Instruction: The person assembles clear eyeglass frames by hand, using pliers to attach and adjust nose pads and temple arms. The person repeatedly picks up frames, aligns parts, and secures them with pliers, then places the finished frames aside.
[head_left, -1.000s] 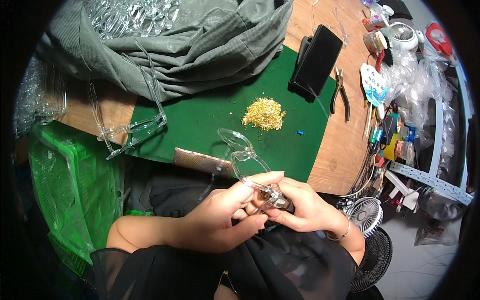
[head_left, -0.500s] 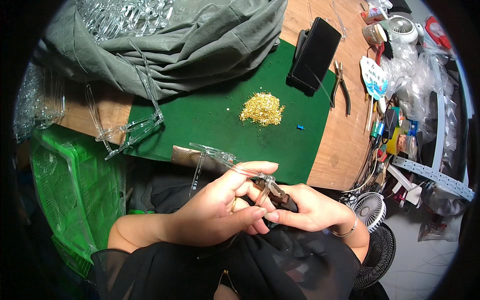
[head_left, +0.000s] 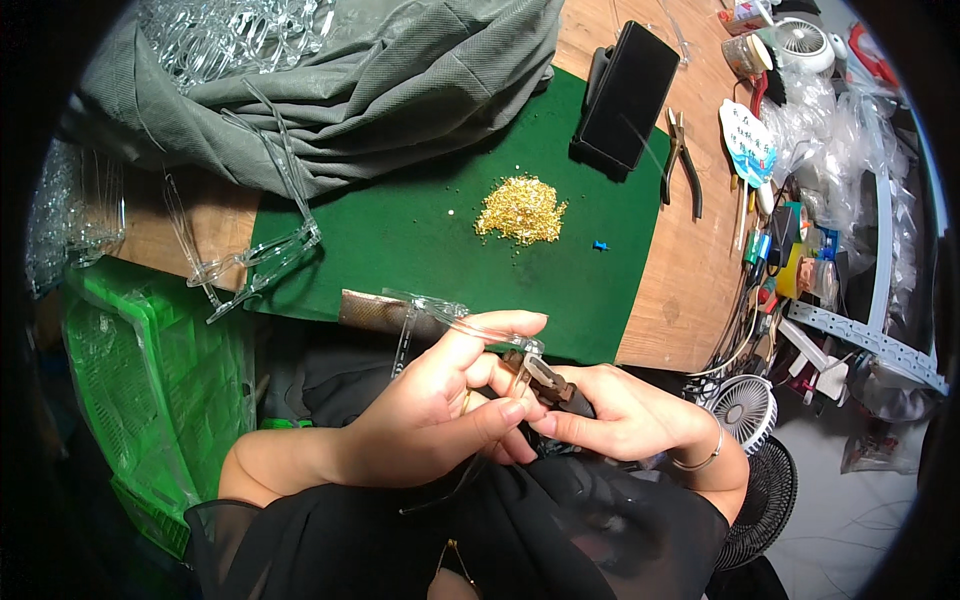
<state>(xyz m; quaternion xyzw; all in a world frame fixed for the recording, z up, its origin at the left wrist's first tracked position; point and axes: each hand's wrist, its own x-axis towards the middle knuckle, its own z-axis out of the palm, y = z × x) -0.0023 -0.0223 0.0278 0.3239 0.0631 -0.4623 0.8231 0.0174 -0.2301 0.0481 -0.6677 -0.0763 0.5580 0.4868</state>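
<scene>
My left hand is closed on a clear plastic eyeglass frame, with finger and thumb pinching it near one corner. In my right hand is a pair of dark pliers, its handles mostly hidden in the palm. The plier jaws lie against the frame's corner by my left fingertips; whether they grip a small part there I cannot tell. Beyond my hands, a pile of small gold-coloured metal pieces sits on a green mat. Right of the pile lies a small blue pin.
Another clear frame rests at the mat's left side. A grey cloth surrounds many clear frames. A black phone and black-handled pliers lie at the right. Left below stands a green crate; fans stand at right.
The plier jaws have shifted slightly up and left, further over the frame's corner. My hands keep their grips, and the whole view has moved a little.
</scene>
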